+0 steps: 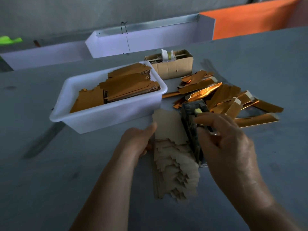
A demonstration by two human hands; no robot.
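the stack of cards (173, 164) lies by the table's (66, 164) near edge, long axis running away from the person. left hand (141, 139) pinches its left side, thumb on top; right hand (228, 139) curls round a dark block (191, 114) against its right side.

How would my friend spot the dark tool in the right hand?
Find the big white plastic tub; just right of its near corner, the right hand grips a dark, grimy block-shaped tool. It stands beside the fanned stack of beige card blanks held by the left hand. Unlike the shiny gold cartons behind, it's dull black with a pale yellow piece.
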